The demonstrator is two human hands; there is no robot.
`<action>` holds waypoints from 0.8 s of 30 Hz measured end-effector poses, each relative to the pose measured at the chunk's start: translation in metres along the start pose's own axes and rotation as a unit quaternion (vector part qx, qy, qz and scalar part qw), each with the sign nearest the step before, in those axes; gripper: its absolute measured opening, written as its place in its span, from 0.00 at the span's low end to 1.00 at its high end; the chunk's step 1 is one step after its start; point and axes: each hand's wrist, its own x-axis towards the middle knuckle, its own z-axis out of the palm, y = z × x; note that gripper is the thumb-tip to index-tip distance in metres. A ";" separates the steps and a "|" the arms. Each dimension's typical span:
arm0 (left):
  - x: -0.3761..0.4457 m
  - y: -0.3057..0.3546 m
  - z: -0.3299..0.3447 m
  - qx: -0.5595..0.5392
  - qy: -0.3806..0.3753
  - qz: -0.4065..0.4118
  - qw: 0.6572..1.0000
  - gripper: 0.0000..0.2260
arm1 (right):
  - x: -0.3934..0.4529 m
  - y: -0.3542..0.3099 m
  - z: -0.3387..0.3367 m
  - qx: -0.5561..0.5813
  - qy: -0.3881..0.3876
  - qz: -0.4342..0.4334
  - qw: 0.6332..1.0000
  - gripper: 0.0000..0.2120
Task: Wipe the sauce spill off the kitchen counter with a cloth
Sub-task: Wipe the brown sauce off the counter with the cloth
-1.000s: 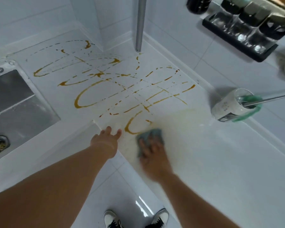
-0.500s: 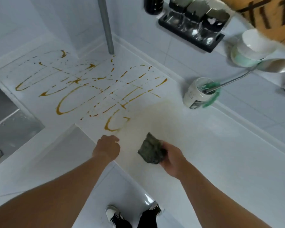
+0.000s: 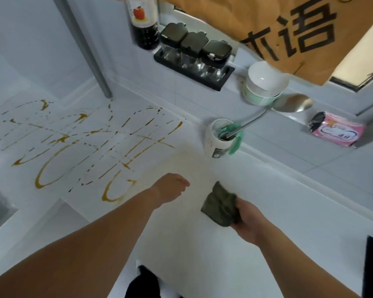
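At the white kitchen counter [image 3: 267, 222], my right hand [image 3: 249, 223] grips a bunched dark green cloth [image 3: 221, 206] in the lower centre-right of the frame, fingers curled round its near end; whether the cloth is touching the surface or lifted just off it cannot be told. My left hand [image 3: 170, 187] sits just left of the cloth, apart from it, with its fingers loosely curled and nothing in them, at the counter's front edge.

The sauce spill [image 3: 84, 147] fills the left half of the frame: thin brown-orange loops, dashes and crossed lines, with one thick loop [image 3: 114, 193] just left of my left hand. Between the spill and the cloth, a faint yellowish smear [image 3: 187, 155] marks the counter.

A white mug [image 3: 215, 140] stands near the back wall in the centre right, holding a metal ladle [image 3: 267, 112] whose bowl leans up and to the right, with something green at the rim. On the ledge behind it, in the upper centre, a dark sauce bottle [image 3: 143, 24] stands beside a black rack of three lidded jars [image 3: 194, 54]. To the right are stacked bowls [image 3: 264, 84] and a pink packet [image 3: 337, 131]. A brown paper bag [image 3: 289, 29] with black characters hangs across the upper right. A grey metal pipe [image 3: 84, 46] runs down the wall at upper left.
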 end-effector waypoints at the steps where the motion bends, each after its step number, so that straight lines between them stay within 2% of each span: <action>1: 0.009 0.009 0.003 0.012 -0.002 0.007 1.000 0.12 | 0.000 -0.008 -0.002 -0.086 0.031 -0.023 0.996 0.13; 2: 0.018 0.019 0.005 0.029 -0.004 0.020 0.999 0.12 | 0.001 -0.014 -0.003 -0.164 0.068 -0.037 0.983 0.13; 4: 0.041 0.041 0.006 0.055 -0.003 0.049 0.997 0.11 | 0.005 -0.023 -0.006 -0.221 0.146 -0.060 0.962 0.16; 6: 0.064 0.065 0.005 0.036 0.046 0.066 0.996 0.11 | 0.008 -0.024 -0.008 -0.189 0.193 -0.066 0.961 0.20; 8: 0.085 0.092 0.004 0.012 0.109 0.070 0.992 0.15 | 0.009 -0.023 -0.009 -0.150 0.229 -0.052 0.960 0.28; 10: 0.103 0.120 0.003 0.008 0.128 0.044 0.991 0.19 | 0.008 -0.022 -0.010 -0.140 0.248 -0.047 0.957 0.31; 12: 0.115 0.142 0.001 0.016 0.092 0.004 0.996 0.21 | 0.007 -0.019 -0.007 -0.106 0.257 -0.037 0.960 0.28; 15: 0.129 0.162 -0.003 0.090 0.028 -0.036 0.995 0.17 | 0.004 -0.019 -0.001 -0.047 0.264 -0.013 0.963 0.23; 19: 0.141 0.172 -0.005 0.168 0.007 -0.005 0.986 0.12 | -0.002 -0.019 0.006 0.013 0.281 -0.010 0.959 0.18; 24: 0.151 0.173 0.002 0.093 -0.013 -0.062 0.994 0.09 | -0.012 -0.012 0.009 0.057 0.284 0.001 0.957 0.17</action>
